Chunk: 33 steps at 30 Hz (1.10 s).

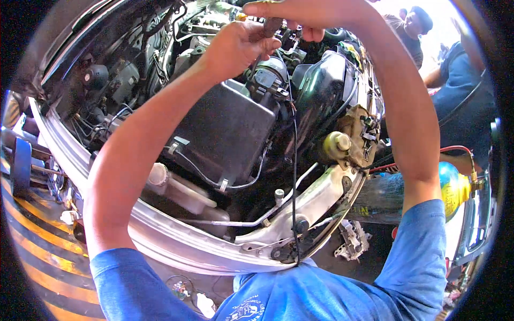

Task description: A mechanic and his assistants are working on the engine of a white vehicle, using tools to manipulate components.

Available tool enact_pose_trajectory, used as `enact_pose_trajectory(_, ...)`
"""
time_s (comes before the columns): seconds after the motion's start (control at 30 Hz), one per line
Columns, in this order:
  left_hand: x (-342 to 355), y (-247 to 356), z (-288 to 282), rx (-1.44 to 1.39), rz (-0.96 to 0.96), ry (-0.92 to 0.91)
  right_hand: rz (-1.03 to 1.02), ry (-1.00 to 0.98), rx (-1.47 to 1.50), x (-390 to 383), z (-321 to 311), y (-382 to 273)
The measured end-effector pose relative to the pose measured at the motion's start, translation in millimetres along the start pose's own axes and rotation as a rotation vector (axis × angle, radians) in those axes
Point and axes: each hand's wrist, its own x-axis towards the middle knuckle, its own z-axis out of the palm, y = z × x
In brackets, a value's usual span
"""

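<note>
Both my arms reach over the open engine bay of a car. My left hand (241,49) is closed, its fingers curled around the lower side of a small dark part (272,27) that is mostly hidden. Just above and to the right, my right hand (310,15) is closed against the same part, its thumb side pointing left. What kind of part it is I cannot make out. Below the hands sit a ribbed air duct with a sensor (265,77) and the black air filter box (225,125). A thin black cable (294,176) hangs from near my hands to the front edge.
A whitish plastic reservoir (184,192) and a yellowish capped bottle (337,143) stand inside the bay. The pale fender edge (176,249) curves before me. Right of it lie a gas cylinder (375,198) and a metal part (352,239). Another person (409,29) is beyond.
</note>
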Motion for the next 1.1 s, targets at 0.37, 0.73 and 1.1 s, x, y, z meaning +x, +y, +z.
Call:
enact_pose_trajectory(0.37, -7, -3, -10, -0.116, -0.039, 0.055, -0.417, 0.278, -0.182, 47, 20, 62)
enact_pose_trajectory(0.73, -9, 10, -10, -0.202, -0.108, 0.092, -0.470, 0.277, -0.323, 48, 16, 53)
enact_pose_trajectory(1.1, -13, 0, -10, -0.176, -0.117, 0.090, -0.386, 0.263, -0.200, 33, 14, 37)
